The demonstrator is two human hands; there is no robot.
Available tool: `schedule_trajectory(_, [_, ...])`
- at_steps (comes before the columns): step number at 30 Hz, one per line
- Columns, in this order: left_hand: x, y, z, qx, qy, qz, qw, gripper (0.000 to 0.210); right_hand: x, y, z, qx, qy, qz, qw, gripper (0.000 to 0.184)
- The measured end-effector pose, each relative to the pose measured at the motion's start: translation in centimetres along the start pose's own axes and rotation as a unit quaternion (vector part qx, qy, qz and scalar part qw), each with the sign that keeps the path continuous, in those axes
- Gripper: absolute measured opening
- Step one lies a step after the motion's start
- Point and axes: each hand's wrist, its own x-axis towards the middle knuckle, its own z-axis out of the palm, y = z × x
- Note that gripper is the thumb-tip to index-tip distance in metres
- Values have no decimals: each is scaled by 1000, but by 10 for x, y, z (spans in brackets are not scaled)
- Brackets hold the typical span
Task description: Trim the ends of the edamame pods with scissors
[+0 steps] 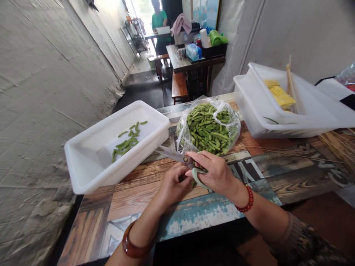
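Observation:
My right hand (215, 170) grips a pair of scissors (177, 156) by the pale green handles, and the blades point left with a narrow gap between them. Just below the blades is my left hand (176, 183), its fingers curled around an edamame pod (193, 184) that is mostly hidden. Beyond both hands sits an open clear plastic bag heaped with edamame pods (208, 127). To the left, a white plastic tub (94, 159) has a small pile of loose edamame pods (127, 142) on its floor.
Stacked white tubs (249, 107) at the right hold yellow packets (280, 96) and wooden skewers (290, 85). More thin skewers (340, 147) lie on the patchwork-patterned table (133, 199). A wall flanks the left. Farther back, a person in green (159, 22) stands by another table.

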Motion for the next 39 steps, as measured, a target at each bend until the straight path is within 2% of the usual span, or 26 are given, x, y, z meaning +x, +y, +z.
schedule_trajectory(3, [-1, 1, -13, -120, 64, -76, 988, 16, 1, 0, 0, -2, 3, 0, 1000, 43])
schedule_trajectory(8, [-4, 5, -29, -249, 94, -147, 953, 23, 1, -2, 0, -15, -16, 15, 1000, 45])
schedule_trajectory(14, [-8, 3, -33, -338, 181, -157, 910, 37, -1, -1, 3, -72, -55, 0, 996, 50])
schedule_trajectory(17, [-9, 4, -34, -365, 191, -150, 899, 38, -2, 0, 6, -93, -63, -12, 994, 50])
schedule_trajectory(24, [-9, 8, -35, -334, 208, -109, 913, 30, -4, 1, 8, -95, -74, -15, 993, 52])
schedule_trajectory(33, [-10, 2, -35, -293, 194, -53, 935, 21, -3, 0, 7, -67, -90, -4, 994, 54])
schedule_trajectory(39, [-10, 2, -36, -268, 198, -49, 942, 17, -4, 1, 6, -52, -87, -13, 995, 49])
